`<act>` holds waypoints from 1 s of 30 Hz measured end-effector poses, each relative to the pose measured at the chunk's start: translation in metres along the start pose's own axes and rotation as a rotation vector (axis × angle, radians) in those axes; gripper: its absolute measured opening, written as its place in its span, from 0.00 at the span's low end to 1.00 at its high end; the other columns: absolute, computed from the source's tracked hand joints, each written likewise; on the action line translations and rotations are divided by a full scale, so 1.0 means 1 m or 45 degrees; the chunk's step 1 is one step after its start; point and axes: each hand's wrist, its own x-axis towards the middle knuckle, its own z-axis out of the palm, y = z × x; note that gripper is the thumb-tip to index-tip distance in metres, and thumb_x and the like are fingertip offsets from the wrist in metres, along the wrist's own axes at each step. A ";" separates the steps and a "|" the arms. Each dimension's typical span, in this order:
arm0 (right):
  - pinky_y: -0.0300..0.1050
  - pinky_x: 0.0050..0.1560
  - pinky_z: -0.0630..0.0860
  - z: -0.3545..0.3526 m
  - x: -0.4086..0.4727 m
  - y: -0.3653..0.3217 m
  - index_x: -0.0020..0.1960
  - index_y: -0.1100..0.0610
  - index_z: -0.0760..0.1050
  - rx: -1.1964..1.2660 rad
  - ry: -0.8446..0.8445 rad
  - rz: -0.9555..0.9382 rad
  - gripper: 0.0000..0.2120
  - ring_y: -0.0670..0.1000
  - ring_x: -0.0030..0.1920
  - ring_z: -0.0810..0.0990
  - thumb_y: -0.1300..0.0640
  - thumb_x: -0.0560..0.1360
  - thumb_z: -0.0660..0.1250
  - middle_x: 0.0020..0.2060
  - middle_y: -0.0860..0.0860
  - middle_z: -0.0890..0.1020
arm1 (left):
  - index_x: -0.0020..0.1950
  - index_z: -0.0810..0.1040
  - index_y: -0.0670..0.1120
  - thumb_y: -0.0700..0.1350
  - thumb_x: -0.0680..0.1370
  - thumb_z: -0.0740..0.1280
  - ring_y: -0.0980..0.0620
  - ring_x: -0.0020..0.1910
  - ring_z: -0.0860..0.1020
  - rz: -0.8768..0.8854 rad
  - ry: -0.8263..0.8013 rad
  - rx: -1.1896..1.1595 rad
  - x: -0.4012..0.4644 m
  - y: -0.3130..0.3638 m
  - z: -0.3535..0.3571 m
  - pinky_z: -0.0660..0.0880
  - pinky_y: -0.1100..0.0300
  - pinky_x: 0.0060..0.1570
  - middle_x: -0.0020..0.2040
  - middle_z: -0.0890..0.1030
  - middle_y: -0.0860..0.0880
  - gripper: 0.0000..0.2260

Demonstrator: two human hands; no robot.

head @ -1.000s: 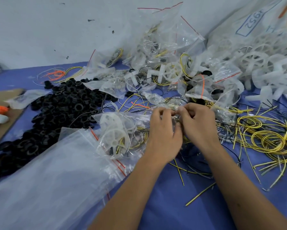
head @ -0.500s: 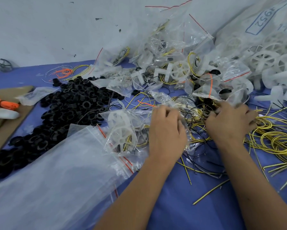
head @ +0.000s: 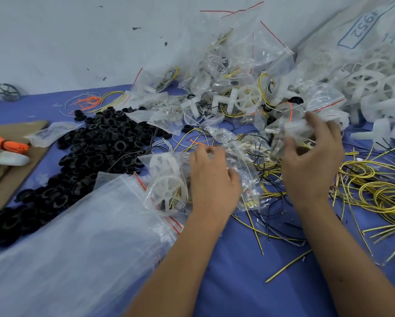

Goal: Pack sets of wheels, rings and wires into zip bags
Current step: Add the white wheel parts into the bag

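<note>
— Two hands were pinched together over one bag a second ago; what differs now?
— They have drawn apart. The right hand (head: 311, 161) has lifted toward one o'clock and carries a blurred white wheel (head: 293, 131), which was not in it before. The left hand (head: 212, 179) has stayed low at the centre, on the same zip bag (head: 242, 177).

— Any writing to read?
— Only on the large sack (head: 343, 28) at one o'clock: "4952" inside a blue box, seen upside down. Nothing else is legible.

— How do the hands hold?
— The right hand's fingers curl loosely round the wheel, thumb underneath; motion blur hides how tight the hold is. The left hand lies knuckles up with fingers bent onto the top of the zip bag, seeming to pinch its edge, though the fingertips are hidden by the hand itself.

— And where are the task's things?
— Black rings (head: 96, 154) are heaped at nine o'clock on the blue cloth (head: 237, 271). Loose yellow wires (head: 384, 193) coil at three o'clock. Filled bags (head: 233, 72) pile against the wall at twelve o'clock, and loose white wheels (head: 365, 85) at two o'clock. A stack of empty zip bags (head: 73, 243) lies at seven o'clock, with one bagged wheel (head: 166, 181) just beside the left hand.
</note>
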 end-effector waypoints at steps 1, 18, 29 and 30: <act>0.23 0.54 0.68 0.001 -0.002 -0.002 0.70 0.63 0.74 0.041 -0.032 0.019 0.24 0.46 0.56 0.75 0.62 0.75 0.73 0.60 0.58 0.78 | 0.61 0.77 0.46 0.49 0.78 0.68 0.45 0.63 0.69 0.043 -0.093 -0.047 -0.002 0.002 0.004 0.69 0.51 0.64 0.62 0.72 0.45 0.14; 0.35 0.45 0.70 0.013 -0.010 0.007 0.57 0.51 0.82 -0.171 -0.586 0.133 0.19 0.41 0.40 0.78 0.53 0.68 0.81 0.46 0.46 0.83 | 0.55 0.73 0.45 0.62 0.75 0.66 0.39 0.51 0.78 0.000 -0.097 0.274 -0.009 0.020 0.017 0.71 0.48 0.49 0.51 0.81 0.43 0.22; 0.32 0.31 0.71 0.010 -0.006 0.009 0.49 0.50 0.75 0.148 -0.254 0.315 0.04 0.39 0.32 0.78 0.56 0.79 0.71 0.36 0.42 0.78 | 0.50 0.78 0.44 0.62 0.76 0.65 0.39 0.48 0.80 0.001 -0.128 0.199 -0.009 0.021 0.012 0.71 0.51 0.42 0.46 0.83 0.43 0.20; 0.38 0.31 0.74 0.011 -0.005 0.009 0.50 0.51 0.74 0.215 -0.255 0.374 0.03 0.41 0.32 0.80 0.55 0.81 0.69 0.36 0.45 0.79 | 0.51 0.78 0.44 0.64 0.74 0.66 0.39 0.49 0.80 0.014 -0.130 0.215 -0.010 0.022 0.012 0.72 0.51 0.43 0.47 0.83 0.43 0.23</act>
